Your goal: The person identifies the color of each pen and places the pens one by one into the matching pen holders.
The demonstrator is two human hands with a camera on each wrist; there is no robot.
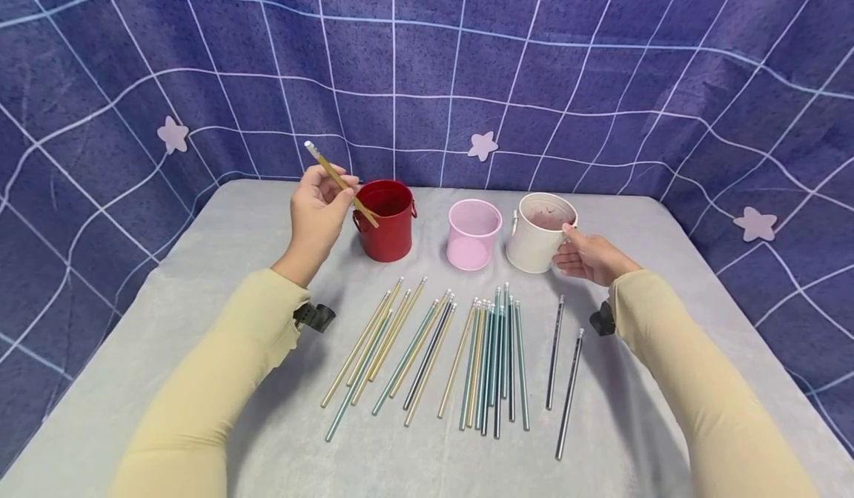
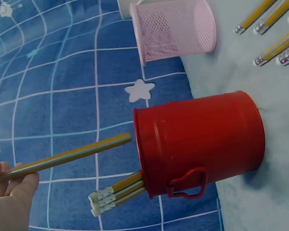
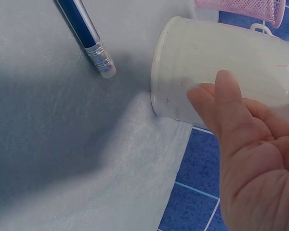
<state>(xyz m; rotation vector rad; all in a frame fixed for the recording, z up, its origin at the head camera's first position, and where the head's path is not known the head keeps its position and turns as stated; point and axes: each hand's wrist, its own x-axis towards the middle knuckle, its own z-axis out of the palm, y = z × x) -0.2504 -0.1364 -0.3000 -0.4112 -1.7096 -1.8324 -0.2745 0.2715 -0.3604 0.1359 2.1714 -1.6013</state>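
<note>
Head | left hand (image 1: 315, 213) pinching pencil (image 1: 326, 164) | right hand (image 1: 592, 257) at white bucket (image 1: 531, 246) (hold unclear) | grey tabletop (image 1: 283, 450), blue gridded backdrop (image 1: 427, 61)

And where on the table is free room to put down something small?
The table is bare between the left sleeve and the left edge, and between the right sleeve and the right edge. A narrower gap separates the red bucket from the pink cup. Crowded: the middle, where pencils spread.

Gold pencil (image 2: 82, 153); red bucket (image 1: 388, 233); cream bucket (image 1: 530, 244); pale-gridded blue cloth (image 1: 427, 61).
</note>
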